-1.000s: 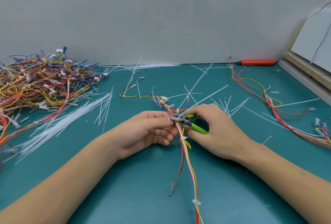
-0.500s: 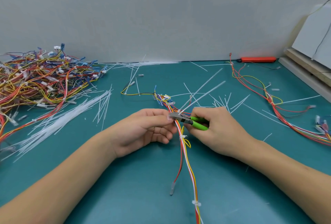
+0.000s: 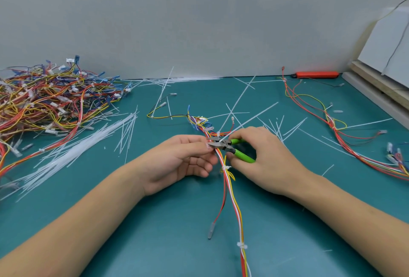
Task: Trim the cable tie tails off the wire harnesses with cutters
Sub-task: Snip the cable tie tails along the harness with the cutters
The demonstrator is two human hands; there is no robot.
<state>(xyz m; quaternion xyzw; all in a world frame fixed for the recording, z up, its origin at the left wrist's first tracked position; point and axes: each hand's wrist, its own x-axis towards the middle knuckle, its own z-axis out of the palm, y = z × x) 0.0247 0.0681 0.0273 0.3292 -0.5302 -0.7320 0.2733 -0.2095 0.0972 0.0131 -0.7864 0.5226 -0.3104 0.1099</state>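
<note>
A teal mat [image 3: 88,221] covers the bench, with a plain grey wall [image 3: 199,11] behind it. The right hand [image 3: 263,161] is curled round the green handles of the cutters [image 3: 230,147], thumb on the far handle and fingers under the near one. The handles stand apart and the metal jaws are spread, pointing left across the harness [image 3: 232,192] at the middle of the mat. The left hand [image 3: 183,159] lies palm up just left of the harness, its fingers curled inward; thumb and forefinger meet at the jaw tips, touching the wires there, though what they pinch is too small to tell. A long white tail [image 3: 250,119] runs up and to the right from a tie [image 3: 218,133] on the harness just beyond the jaws. Nearer, a trimmed tie [image 3: 225,168] binds the red, white and yellow wires, and another tie [image 3: 241,245] sits lower, near the bottom edge. The harness runs from a tangle of blue and yellow leads beyond the hands down to the near edge.

At far left lies a heap of harnesses [image 3: 48,102], with a spread of white cut tails [image 3: 77,148] beside it. More loose tails [image 3: 278,126] lie scattered behind the right hand. A second harness [image 3: 332,126] trails along the right side. An orange tool [image 3: 316,74] rests by the wall, and boards [image 3: 380,86] lean at far right.
</note>
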